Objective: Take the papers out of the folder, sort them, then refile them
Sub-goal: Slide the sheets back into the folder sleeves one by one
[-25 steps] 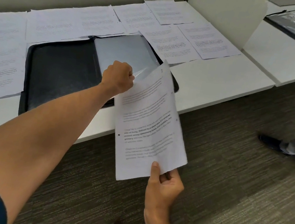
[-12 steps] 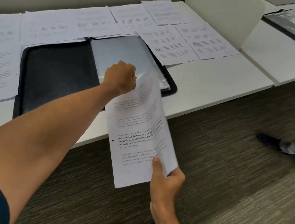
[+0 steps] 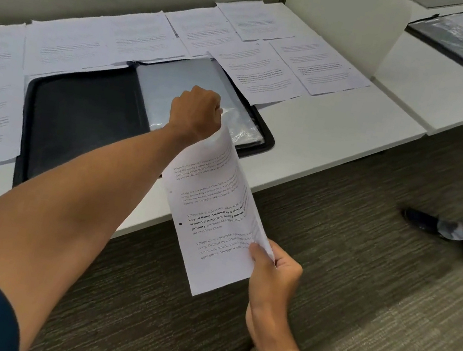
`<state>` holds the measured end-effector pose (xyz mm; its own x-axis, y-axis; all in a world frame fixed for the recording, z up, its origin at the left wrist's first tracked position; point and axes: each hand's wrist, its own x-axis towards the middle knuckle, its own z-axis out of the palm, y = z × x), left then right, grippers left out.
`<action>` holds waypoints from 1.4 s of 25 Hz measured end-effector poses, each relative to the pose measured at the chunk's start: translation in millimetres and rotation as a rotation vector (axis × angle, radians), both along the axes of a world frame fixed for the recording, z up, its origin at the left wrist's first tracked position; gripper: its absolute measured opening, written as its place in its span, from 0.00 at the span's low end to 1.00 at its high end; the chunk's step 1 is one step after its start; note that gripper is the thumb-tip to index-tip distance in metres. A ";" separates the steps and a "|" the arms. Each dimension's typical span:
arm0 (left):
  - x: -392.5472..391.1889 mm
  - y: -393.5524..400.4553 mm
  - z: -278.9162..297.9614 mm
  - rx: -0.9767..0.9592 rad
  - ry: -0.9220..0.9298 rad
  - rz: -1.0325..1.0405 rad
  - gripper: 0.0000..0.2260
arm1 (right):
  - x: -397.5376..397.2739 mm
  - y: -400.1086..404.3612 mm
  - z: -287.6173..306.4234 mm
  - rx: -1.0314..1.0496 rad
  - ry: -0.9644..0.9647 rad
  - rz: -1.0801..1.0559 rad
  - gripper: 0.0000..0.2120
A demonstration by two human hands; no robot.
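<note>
The left hand (image 3: 197, 111) is a closed fist over the open folder (image 3: 80, 119) on the worktop (image 3: 337, 138) — its fingers curl around the edge of a clear plastic sleeve (image 3: 241, 128). The right hand (image 3: 275, 271) pinches the lower edge of a printed sheet (image 3: 212, 209) between thumb and fingers — the sheet's top reaches the sleeve. Other papers (image 3: 260, 70) lie around the folder

The folder (image 3: 85, 126) is laid open on the worktop (image 3: 337, 138), with papers (image 3: 98, 46) spread behind it and to both sides. A sheet (image 3: 217, 219) is held before the worktop's edge, between the left hand (image 3: 196, 111) above the folder and the right hand (image 3: 275, 274) below
</note>
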<state>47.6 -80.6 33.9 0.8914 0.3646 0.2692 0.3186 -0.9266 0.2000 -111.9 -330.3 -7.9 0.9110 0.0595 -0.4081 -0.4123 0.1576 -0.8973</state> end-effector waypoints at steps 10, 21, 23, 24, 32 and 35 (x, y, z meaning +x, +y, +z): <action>-2.6 -5.0 -0.5 0.049 -0.005 -0.118 0.12 | 9.1 19.0 16.8 0.056 0.028 -0.026 0.14; -51.0 13.0 -33.6 0.030 0.102 -0.097 0.07 | 16.2 52.5 13.4 0.118 0.103 -0.201 0.13; -49.7 9.0 -31.4 0.032 0.087 -0.097 0.09 | 29.9 70.8 16.1 0.089 0.101 -0.217 0.13; -49.6 7.2 -30.3 0.035 0.083 -0.094 0.09 | 38.1 79.5 18.0 0.083 0.112 -0.215 0.12; -52.7 2.0 -26.4 0.076 0.139 -0.101 0.06 | 36.0 81.5 6.6 -0.027 0.149 -0.163 0.08; -53.8 0.7 -25.5 0.099 0.148 -0.123 0.04 | 50.6 110.7 12.5 -0.005 0.138 -0.163 0.08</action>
<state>-6.2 -79.9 8.5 0.9601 0.2287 0.1611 0.2208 -0.9731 0.0658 -61.3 -219.6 4.6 0.8440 -0.0871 -0.5292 -0.5003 0.2277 -0.8353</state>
